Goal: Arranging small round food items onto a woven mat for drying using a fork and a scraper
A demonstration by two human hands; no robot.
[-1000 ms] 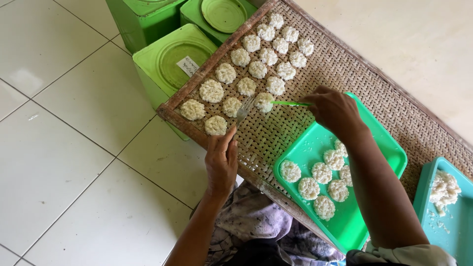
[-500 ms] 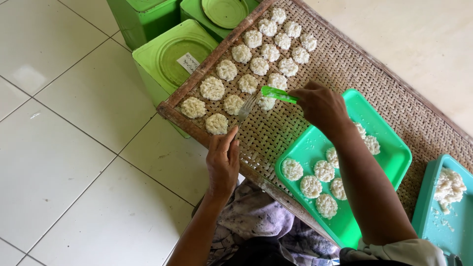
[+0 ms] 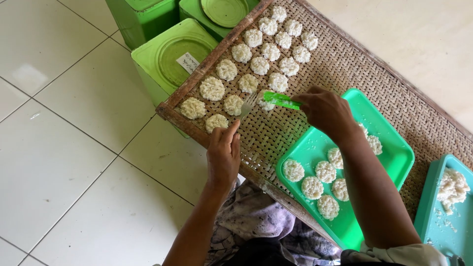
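Head view: looking straight down at someone's two arms working over a big woven bamboo tray (image 3: 315, 123) that sits tilted across some green tins

Right hand (image 3: 327, 111): fingers pinched together around the green handle of a fork (image 3: 268, 101), knuckles up, so it's closed on it pretty firmly

Fork: lying almost flat, metal tines pointing left and sitting right at the edge of a white rice cake (image 3: 266, 104) on the weave; can't tell if the tines are under it or just touching

Left hand (image 3: 224, 155): resting on the wooden rim at the near edge of the woven tray, fingers close together and pointing up toward the cakes, thumb alongside; fingertips are just beside the cake (image 3: 217, 122) nearest the corner

Rows of cakes (image 3: 261, 51): round, lumpy, white, laid out in neat diagonal lines across the upper left part of the woven tray, close together but apart

Green plastic tray (image 3: 389, 148): sitting on the woven tray under the right forearm, holding a small bunch of the same cakes (image 3: 313, 187), the arm hides some of them

Teal tray (image 3: 433, 226): far right, cut off by the edge, with a loose white clump (image 3: 452, 186) in it

Green tins (image 3: 167, 61): square with round lids, under the woven tray's far left corner, one has a small paper label

Floor (image 3: 74, 148): pale square tiles on the left, patterned cloth (image 3: 256, 221) over the person's lap at the bottom
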